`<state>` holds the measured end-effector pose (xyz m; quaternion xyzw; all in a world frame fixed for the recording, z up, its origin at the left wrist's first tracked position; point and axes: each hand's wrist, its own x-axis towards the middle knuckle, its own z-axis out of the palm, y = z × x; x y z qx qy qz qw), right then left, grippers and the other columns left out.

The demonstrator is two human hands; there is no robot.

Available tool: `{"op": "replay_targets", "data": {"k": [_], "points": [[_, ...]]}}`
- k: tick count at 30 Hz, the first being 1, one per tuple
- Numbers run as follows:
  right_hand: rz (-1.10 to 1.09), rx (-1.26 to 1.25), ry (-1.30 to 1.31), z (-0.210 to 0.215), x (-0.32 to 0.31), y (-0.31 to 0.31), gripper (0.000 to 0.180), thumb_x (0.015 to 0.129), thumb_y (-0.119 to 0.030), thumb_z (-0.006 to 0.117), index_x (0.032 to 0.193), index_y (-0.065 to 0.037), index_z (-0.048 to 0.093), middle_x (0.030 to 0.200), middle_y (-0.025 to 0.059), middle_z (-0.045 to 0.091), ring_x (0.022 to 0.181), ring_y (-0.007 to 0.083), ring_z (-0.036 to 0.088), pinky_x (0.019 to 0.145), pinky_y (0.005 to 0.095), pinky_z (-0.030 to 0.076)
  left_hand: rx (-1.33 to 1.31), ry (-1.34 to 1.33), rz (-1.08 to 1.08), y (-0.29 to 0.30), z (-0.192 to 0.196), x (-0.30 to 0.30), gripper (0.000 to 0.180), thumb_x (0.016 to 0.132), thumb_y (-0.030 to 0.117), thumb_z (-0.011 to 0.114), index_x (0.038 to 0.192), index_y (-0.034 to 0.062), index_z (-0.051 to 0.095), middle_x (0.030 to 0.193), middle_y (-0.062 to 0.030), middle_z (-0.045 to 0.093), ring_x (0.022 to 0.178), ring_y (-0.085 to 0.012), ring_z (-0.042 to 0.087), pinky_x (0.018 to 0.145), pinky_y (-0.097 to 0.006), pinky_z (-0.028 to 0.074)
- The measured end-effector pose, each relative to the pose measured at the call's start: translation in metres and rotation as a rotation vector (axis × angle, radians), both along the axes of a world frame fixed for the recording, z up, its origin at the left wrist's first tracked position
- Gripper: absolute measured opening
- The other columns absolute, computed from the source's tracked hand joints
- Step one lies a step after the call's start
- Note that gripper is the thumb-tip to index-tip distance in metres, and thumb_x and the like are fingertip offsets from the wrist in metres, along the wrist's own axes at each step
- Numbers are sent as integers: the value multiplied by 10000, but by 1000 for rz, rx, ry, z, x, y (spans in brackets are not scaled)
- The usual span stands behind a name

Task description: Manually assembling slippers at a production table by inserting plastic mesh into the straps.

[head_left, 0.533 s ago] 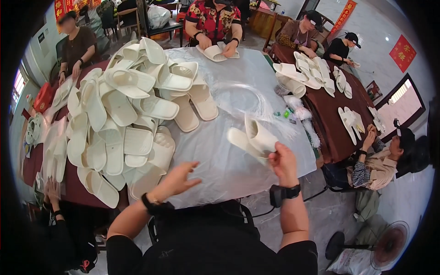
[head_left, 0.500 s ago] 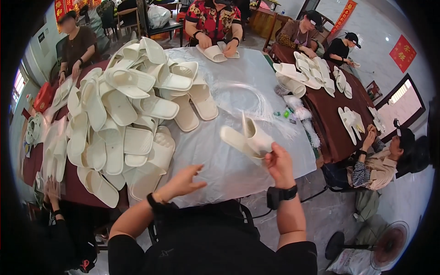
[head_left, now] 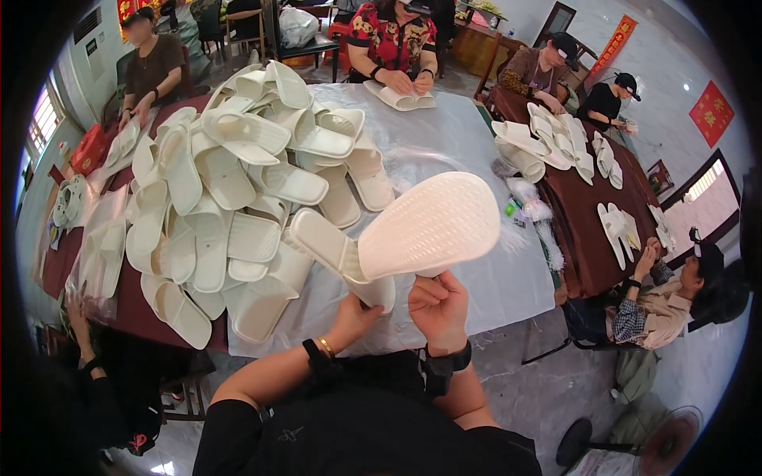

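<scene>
I am supporting two off-white slippers above the bench (head_left: 508, 300): an insole-up slipper (head_left: 319, 238) and a sole-out slipper (head_left: 432, 222), which is overlapping the first. Change: my left hand (head_left: 355, 321), free half a second ago, is now gripping; the sole-out slipper is turning its textured underside toward me. I am judging this as two-handed handling of the pair. Position: the insole-up slipper is extending toward 11 o'clock from my left hand, which is closing around its near end; exact finger placement is staying hidden. The sole-out slipper is rising at 12 o'clock from my right hand (head_left: 438, 313), whose curled fingers are pinching its near edge. A slipper pile (head_left: 226, 186) is standing at 10 o'clock; a co-worker (head_left: 393, 47) is sitting at 12 o'clock.
</scene>
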<state>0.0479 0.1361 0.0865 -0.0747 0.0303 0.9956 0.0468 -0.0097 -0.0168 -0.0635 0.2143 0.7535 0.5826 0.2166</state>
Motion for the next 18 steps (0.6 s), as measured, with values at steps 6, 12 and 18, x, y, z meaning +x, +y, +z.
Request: {"op": "replay_targets", "data": {"k": [6, 12, 18], "points": [[-104, 194, 168, -5, 12, 36, 190, 943, -127, 462, 1023, -1, 579, 876, 32, 617, 527, 63, 410, 496, 206, 345, 90, 7, 239, -18, 12, -12, 354, 787, 107, 620, 1106, -43, 583, 931, -192, 665, 830, -238, 658, 748, -346, 512], [-346, 897, -85, 9, 13, 51, 145, 963, -152, 495, 1006, -25, 551, 843, 42, 613, 520, 89, 437, 493, 233, 348, -116, -41, -169, -52, 29, -49, 353, 827, 236, 539, 1049, -23, 630, 863, -150, 672, 774, -227, 630, 714, -339, 482], [-210, 1301, -364, -24, -2, 50, 97, 982, -128, 496, 991, -40, 536, 868, 50, 612, 696, 156, 646, 608, 243, 493, -300, -91, -385, -63, 80, -87, 354, 821, 232, 559, 1072, 7, 671, 886, -152, 689, 828, -217, 633, 772, -334, 484]]}}
